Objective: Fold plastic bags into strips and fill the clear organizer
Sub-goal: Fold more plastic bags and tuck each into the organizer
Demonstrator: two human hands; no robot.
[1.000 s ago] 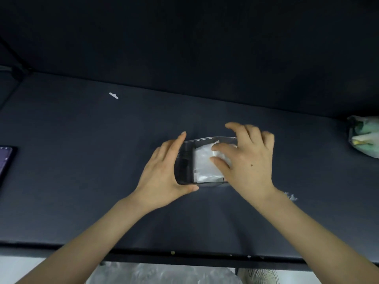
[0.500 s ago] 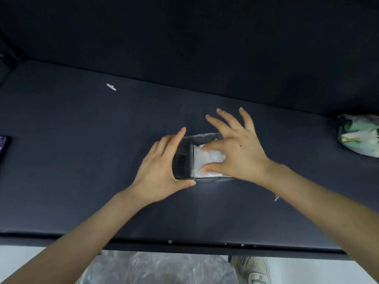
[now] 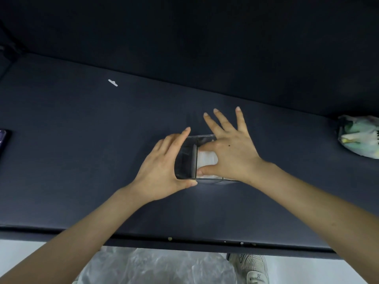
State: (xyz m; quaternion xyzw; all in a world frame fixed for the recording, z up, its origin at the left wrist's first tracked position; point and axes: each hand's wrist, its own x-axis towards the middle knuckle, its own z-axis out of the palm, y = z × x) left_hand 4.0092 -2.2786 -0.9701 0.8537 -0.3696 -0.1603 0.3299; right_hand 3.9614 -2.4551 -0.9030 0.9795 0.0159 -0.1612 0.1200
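A clear organizer (image 3: pixel 185 158) with dividers sits in the middle of the dark table. My left hand (image 3: pixel 162 167) grips its left end, fingers along the far wall and thumb on the near wall. A white folded plastic bag (image 3: pixel 206 160) lies in the compartment right of the first divider. My right hand (image 3: pixel 231 152) is over that compartment; its index finger and thumb press on the bag while the other fingers spread straight out past the far wall. The organizer's right end is hidden under this hand.
A crumpled green and white bag (image 3: pixel 359 138) lies at the table's right edge. A dark phone (image 3: pixel 4 140) sits at the left edge and a small white scrap (image 3: pixel 112 83) at the back left. Clear plastic bags (image 3: pixel 155 265) lie below the front edge beside a shoe (image 3: pixel 250 267).
My right hand has uncurled: its fingers now spread out flat beyond the organizer, with index and thumb pushing the white bag down. My left hand keeps its hold.
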